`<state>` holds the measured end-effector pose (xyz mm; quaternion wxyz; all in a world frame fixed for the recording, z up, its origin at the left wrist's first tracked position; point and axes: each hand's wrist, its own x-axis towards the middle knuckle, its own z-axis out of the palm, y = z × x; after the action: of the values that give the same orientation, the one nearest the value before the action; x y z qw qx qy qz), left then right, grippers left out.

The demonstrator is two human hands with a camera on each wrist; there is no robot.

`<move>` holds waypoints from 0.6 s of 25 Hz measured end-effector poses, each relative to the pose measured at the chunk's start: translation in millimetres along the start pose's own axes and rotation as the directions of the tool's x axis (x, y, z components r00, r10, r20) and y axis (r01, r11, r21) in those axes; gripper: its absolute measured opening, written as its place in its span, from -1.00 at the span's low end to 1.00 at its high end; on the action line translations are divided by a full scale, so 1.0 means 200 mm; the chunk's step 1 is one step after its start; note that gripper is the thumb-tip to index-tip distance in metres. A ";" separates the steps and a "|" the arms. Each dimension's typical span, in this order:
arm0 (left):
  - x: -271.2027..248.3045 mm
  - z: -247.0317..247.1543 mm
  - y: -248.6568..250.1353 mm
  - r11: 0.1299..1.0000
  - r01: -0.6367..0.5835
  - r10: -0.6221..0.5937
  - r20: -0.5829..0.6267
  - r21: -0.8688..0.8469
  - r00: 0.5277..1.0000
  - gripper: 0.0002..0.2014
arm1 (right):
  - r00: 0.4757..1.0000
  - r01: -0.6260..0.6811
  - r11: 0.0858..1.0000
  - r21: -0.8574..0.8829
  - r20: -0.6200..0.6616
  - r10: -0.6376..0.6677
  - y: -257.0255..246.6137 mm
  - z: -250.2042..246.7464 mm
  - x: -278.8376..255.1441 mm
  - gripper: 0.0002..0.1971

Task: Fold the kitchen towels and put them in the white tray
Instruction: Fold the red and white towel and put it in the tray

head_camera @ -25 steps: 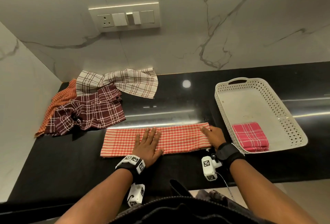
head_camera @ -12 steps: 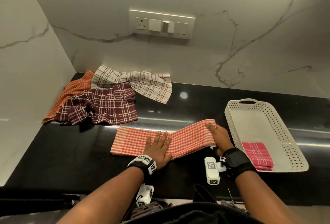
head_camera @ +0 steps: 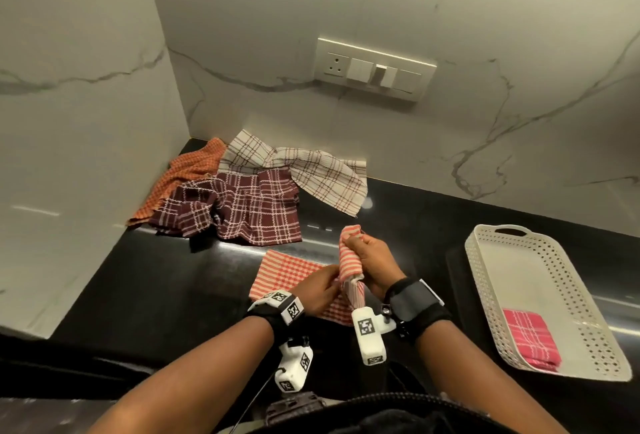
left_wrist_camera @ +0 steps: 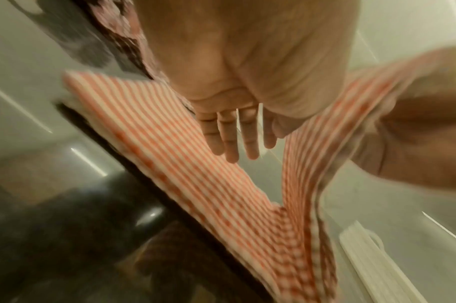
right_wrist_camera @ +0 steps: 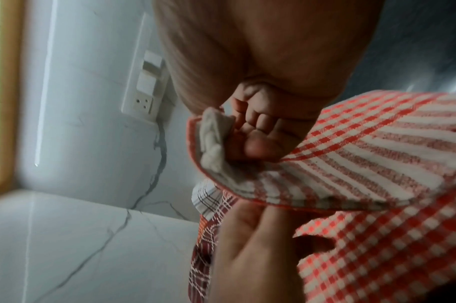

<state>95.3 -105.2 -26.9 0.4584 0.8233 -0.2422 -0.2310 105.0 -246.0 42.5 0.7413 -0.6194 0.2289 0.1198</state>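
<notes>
Bare black counter [head_camera: 145,295] fills the lower left of the head view, and a strip separates the hands from the white tray [head_camera: 485,260] at right, where a folded pink towel [head_camera: 530,336] sits in the near corner. Unfolded towels [head_camera: 242,205] are heaped in the back corner. The right hand [head_camera: 372,260] has fingers curled round the raised end of the orange checked towel [head_camera: 287,271]; the left hand [head_camera: 320,290] touches the fold, fingers straight in the wrist view.

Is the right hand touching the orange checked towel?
Touching. The right wrist view shows the right hand pinching a corner of the orange-and-white checked cloth towel between thumb and fingers.
</notes>
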 end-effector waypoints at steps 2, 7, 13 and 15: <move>-0.10 -0.17 -0.09 0.999 0.042 -0.039 -0.175 0.013 0.984 -0.67 | 0.999 -0.033 0.998 -0.044 0.022 0.034 0.05 0.14 0.05 -0.86; -0.33 -0.40 -0.41 0.969 0.210 -0.244 -0.340 -0.134 0.908 -0.69 | 0.986 -0.145 0.914 -0.379 0.023 0.167 0.16 0.41 0.15 -0.79; -0.44 -0.37 -0.45 0.964 0.228 -0.261 -0.334 -0.136 0.906 -0.59 | 0.936 -0.272 0.862 -0.429 0.089 0.340 0.31 0.57 0.18 -0.83; -0.45 -0.36 -0.46 0.967 0.217 -0.250 -0.340 -0.134 0.907 -0.54 | 0.929 -0.274 0.881 -0.387 0.130 0.346 0.33 0.57 0.17 -0.84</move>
<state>87.1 38.5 -58.9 0.5012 0.8522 -0.0446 -0.1434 125.3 -125.5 -16.6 0.6044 -0.6855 0.2255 0.3375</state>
